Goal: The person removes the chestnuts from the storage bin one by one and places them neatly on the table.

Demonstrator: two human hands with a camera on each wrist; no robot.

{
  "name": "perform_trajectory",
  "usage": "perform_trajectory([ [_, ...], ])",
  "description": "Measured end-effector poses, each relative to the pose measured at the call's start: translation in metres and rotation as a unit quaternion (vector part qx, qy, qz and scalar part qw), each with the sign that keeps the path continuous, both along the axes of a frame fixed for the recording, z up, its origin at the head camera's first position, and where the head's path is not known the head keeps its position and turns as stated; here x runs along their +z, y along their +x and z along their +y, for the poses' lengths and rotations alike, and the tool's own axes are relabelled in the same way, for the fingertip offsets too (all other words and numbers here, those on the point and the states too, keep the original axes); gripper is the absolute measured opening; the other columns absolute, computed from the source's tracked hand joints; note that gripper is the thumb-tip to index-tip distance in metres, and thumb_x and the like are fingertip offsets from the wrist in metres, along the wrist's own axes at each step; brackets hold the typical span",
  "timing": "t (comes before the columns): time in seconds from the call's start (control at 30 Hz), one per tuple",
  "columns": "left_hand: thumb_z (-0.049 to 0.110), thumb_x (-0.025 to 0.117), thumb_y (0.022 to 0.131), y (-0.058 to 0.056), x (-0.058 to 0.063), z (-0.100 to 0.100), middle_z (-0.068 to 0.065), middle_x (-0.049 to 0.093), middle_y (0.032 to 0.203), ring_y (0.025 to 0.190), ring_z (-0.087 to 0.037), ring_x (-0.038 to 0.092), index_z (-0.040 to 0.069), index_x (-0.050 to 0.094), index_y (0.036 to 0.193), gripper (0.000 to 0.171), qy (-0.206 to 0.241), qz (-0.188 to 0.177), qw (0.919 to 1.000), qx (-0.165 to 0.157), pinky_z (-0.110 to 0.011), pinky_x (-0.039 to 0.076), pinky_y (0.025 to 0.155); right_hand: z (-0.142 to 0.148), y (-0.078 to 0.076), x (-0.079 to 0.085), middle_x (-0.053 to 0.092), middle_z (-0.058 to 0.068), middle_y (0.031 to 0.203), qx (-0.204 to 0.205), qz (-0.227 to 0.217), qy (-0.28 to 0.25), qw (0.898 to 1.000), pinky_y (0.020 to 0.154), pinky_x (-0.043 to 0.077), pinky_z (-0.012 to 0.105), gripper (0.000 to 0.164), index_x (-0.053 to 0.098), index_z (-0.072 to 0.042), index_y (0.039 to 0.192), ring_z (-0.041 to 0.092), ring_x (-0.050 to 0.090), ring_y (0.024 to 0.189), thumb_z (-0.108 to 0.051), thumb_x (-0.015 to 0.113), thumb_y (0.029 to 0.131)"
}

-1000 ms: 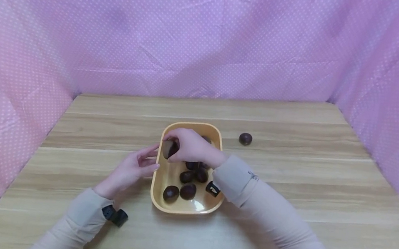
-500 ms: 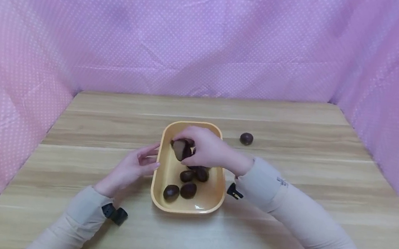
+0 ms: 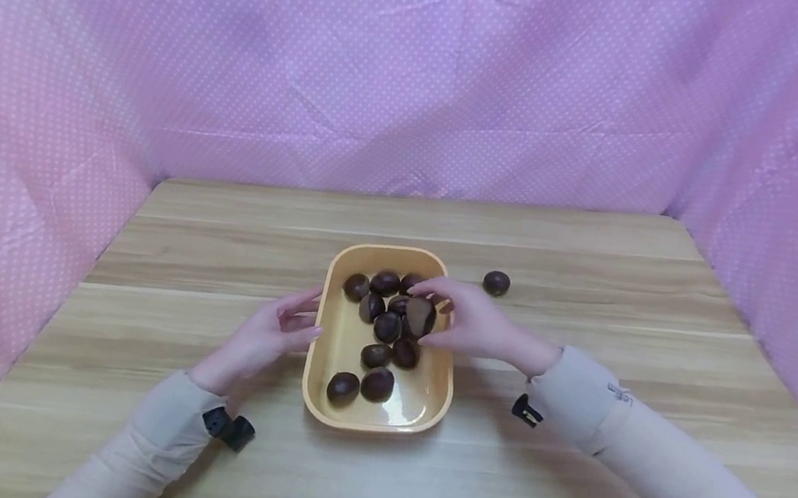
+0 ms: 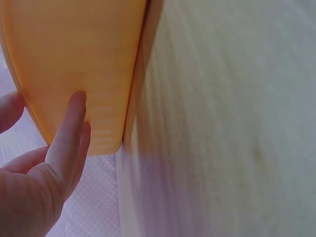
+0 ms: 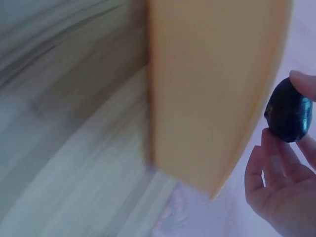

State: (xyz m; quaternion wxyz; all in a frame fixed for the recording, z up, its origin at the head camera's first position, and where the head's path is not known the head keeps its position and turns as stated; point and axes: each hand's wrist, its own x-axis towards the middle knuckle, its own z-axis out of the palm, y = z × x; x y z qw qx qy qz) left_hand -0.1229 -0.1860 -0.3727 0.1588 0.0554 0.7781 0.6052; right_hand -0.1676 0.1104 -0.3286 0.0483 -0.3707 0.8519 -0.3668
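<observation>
In the head view, my right hand [image 3: 476, 322] pinches a brown chestnut [image 3: 419, 317] between thumb and fingers, over the right side of a yellow plastic box [image 3: 416, 409]. The right wrist view shows this chestnut [image 5: 289, 111] as a shiny dark oval, above the box's rim. Several other chestnuts lie inside, most of them towards the far half; two sit near the front, one being a round chestnut [image 3: 343, 389]. My left hand [image 3: 264, 342] rests against the box's left side. Its extended fingers [image 4: 69, 128] touch the outer wall, and the thumb tip is at the rim.
One loose chestnut [image 3: 496, 283] lies on the wooden table [image 3: 593, 266], beyond the box to the right. Pink dotted cloth [image 3: 422, 75] hangs behind the table and on both sides. Small black cameras are strapped to both wrists.
My right hand has moved rightward across the box, from its left side to its right edge, with the chestnut in its grip. More chestnuts now show inside. The left hand has stayed put.
</observation>
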Motion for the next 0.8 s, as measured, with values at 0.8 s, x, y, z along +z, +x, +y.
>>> perform_trajectory([
  [0.8, -0.001, 0.058, 0.09, 0.0, 0.0, -0.001, -0.029, 0.04, 0.142, 0.128, -0.041, 0.044, 0.0, 0.025, 0.148, 0.066, 0.007, 0.014, 0.9998, -0.012, -0.03, 0.052, 0.093, 0.11, -0.042, -0.018, 0.058, 0.028, 0.121, -0.141, -0.051, 0.055, 0.987, 0.092, 0.05, 0.052, 0.056, 0.055, 0.007, 0.124, 0.042, 0.057, 0.107, -0.003, 0.077, 0.074],
])
